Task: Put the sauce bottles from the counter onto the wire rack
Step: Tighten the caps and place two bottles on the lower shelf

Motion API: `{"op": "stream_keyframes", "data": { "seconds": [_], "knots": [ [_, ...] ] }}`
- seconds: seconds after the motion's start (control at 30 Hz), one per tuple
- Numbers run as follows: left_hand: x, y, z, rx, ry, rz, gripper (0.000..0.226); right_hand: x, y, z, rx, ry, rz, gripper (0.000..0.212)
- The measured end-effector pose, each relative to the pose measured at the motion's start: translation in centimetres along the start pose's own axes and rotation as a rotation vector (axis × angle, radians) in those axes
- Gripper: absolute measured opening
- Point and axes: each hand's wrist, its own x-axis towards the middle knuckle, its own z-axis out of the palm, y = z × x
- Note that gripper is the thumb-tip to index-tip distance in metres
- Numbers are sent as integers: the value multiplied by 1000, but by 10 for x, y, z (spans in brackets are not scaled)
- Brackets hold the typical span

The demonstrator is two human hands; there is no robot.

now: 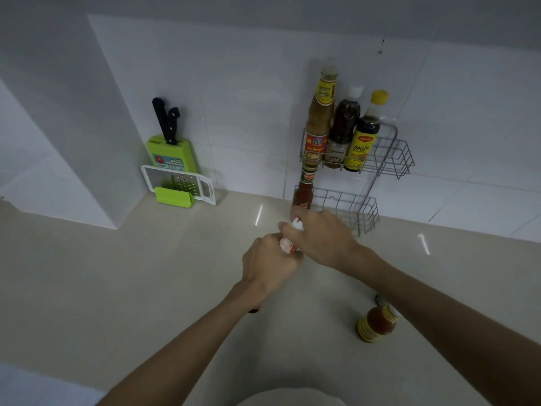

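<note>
A two-tier wire rack (393,155) hangs on the tiled wall. Its upper shelf carries three sauce bottles: a tall tan one (319,118), a dark one with a white cap (344,127) and a dark one with a yellow cap (364,136). A red chilli sauce bottle (304,190) stands at the left end of the lower shelf. Both hands meet over the counter just in front of the rack. My left hand (268,263) grips a small red-and-white bottle (288,244) around its body, and my right hand (323,237) closes over its top. A red sauce bottle with a yellow label (376,325) stands on the counter under my right forearm.
A green knife block (171,152) with two black-handled knives stands in the left corner, a white grater (178,183) leaning in front of it. The beige counter (146,273) stretches to the left and front. A dark bottle cap (380,300) peeks out beside my right forearm.
</note>
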Motion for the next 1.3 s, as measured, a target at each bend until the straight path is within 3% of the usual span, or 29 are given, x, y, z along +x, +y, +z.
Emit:
{"op": "stream_keyframes", "data": {
  "seconds": [0.07,0.2,0.27,0.33,0.4,0.5,0.57,0.63,0.73,0.77,0.83,0.97,1.03,1.17,1.3],
  "knots": [
    [5,4,-6,-121,-41,76,8,8,-2,-8,132,47,11,24],
    [12,2,-22,-474,-420,72,48,24,1,-48,154,96,-57,35],
    [13,-1,-25,-572,-566,58,43,27,6,-69,127,88,-173,43],
    [13,-1,-23,-561,-629,64,33,27,11,-81,-81,105,-306,61],
    [10,4,-14,-548,-592,45,30,28,17,-80,-360,185,-345,62],
    [3,19,11,-508,-223,-24,31,27,23,-68,-526,197,-218,35],
    [0,25,28,-464,-85,-50,33,29,25,-56,-609,146,-122,24],
    [3,22,38,-461,-95,-60,33,28,32,-45,-485,90,-33,29],
    [14,15,37,-452,-166,-38,33,19,49,-36,295,9,173,55],
    [18,14,35,-429,-198,-14,36,15,52,-34,440,37,188,48],
    [27,12,35,-398,-298,23,45,8,58,-32,438,128,159,30],
    [48,5,47,-322,-435,3,65,7,68,-33,487,340,197,33],
    [60,1,57,-277,-394,-19,60,5,77,-28,649,310,263,31],
    [89,-3,75,-280,-405,3,71,2,106,1,723,39,331,49],
    [141,-17,80,-180,-606,-63,102,24,137,29,633,227,396,45]
  ]
}}
